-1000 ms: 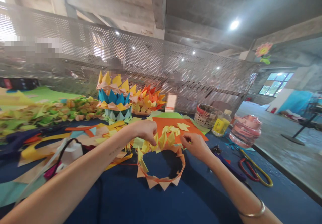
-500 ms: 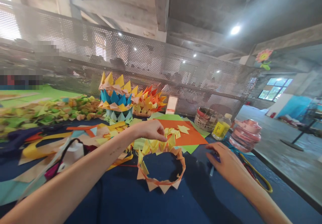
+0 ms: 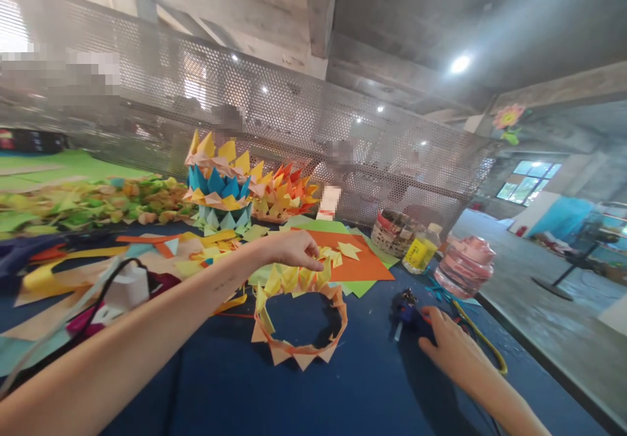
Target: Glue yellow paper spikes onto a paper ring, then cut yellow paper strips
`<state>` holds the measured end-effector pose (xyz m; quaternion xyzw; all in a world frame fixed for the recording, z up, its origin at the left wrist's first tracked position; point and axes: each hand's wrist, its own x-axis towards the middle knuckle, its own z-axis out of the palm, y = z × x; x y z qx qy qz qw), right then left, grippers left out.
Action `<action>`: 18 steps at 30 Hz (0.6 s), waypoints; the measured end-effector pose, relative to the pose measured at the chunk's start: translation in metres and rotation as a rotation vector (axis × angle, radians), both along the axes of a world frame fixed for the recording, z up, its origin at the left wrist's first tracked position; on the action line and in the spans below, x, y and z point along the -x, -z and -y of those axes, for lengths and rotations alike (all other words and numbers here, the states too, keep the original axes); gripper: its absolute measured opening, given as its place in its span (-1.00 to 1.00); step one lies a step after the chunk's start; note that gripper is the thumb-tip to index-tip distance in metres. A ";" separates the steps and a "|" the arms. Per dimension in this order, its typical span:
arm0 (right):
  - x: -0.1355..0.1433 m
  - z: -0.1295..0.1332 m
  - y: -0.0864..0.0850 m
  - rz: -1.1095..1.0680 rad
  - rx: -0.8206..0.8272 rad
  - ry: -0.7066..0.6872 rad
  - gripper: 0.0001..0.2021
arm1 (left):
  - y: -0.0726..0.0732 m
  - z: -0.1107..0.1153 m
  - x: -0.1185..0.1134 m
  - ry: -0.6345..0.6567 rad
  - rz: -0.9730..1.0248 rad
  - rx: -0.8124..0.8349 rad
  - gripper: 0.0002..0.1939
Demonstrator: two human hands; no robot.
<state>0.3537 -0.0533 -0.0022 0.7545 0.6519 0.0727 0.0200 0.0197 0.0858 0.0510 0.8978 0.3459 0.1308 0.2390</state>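
Observation:
A folded-paper crown, peach with yellow points at its far side, lies on the dark blue table. My left hand reaches over its far rim, fingers closed at one yellow point; the thumb is hidden. To the right, a dark blue glue gun rests on the table. My right hand curls its thumb and index finger around the gun's near end, while the other fingers are partly hidden. Beyond the crown, yellow folded-paper pieces lie on an orange sheet.
Stacked paper crowns stand at the back, beside a heap of folded paper. Paper strips and a white adapter lie left. A woven basket, a yellow-labelled bottle and a pink jug line the right side.
My right hand has drawn back to the right along the glue gun, exposing its front. The left hand remains at the crown's far rim. The view has shifted slightly.

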 end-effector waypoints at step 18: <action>0.082 -0.025 -0.075 -0.468 0.003 -0.501 -0.68 | 0.017 -0.007 0.009 0.054 0.089 0.135 -0.65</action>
